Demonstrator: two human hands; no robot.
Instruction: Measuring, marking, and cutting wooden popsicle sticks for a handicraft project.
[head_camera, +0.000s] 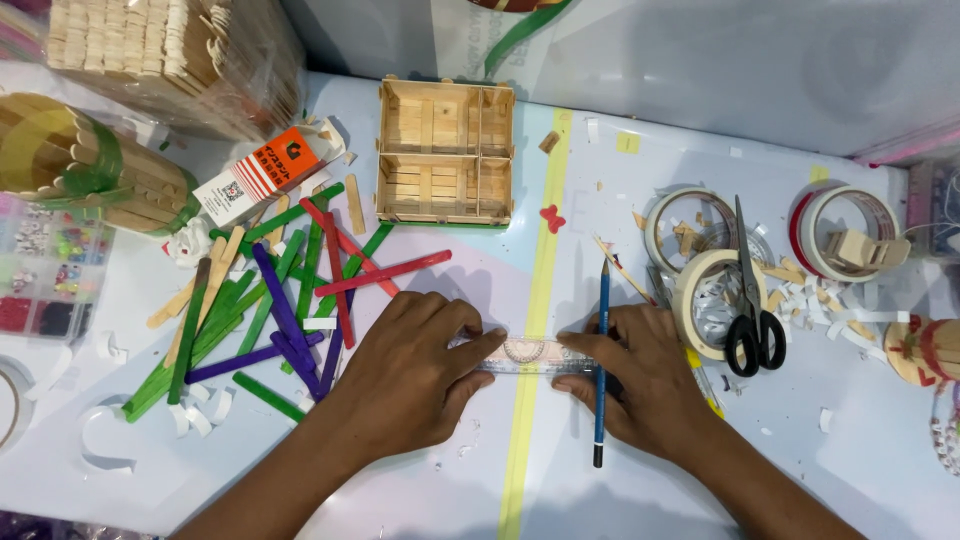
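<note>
White surface (420, 500), crossed by a yellow tape line (535, 300), carries the craft materials. Left hand (405, 375) lies palm down, fingers curled, thumb and forefinger pinching the left end of a clear ruler (525, 352) that sits flat across the tape line. Right hand (645, 385) presses the ruler's right end with its fingertips and holds a blue pencil (601, 365) between the fingers (tip pointing away from the person, just above the ruler's far edge). Coloured sticks (280, 300) in green, purple and red lie scattered just left of the left hand. Wooden stick box (445, 150) stands beyond the hands, near the tape line. Tape rolls (700, 275) and black scissors (752, 320) lie just right of the right hand.
</note>
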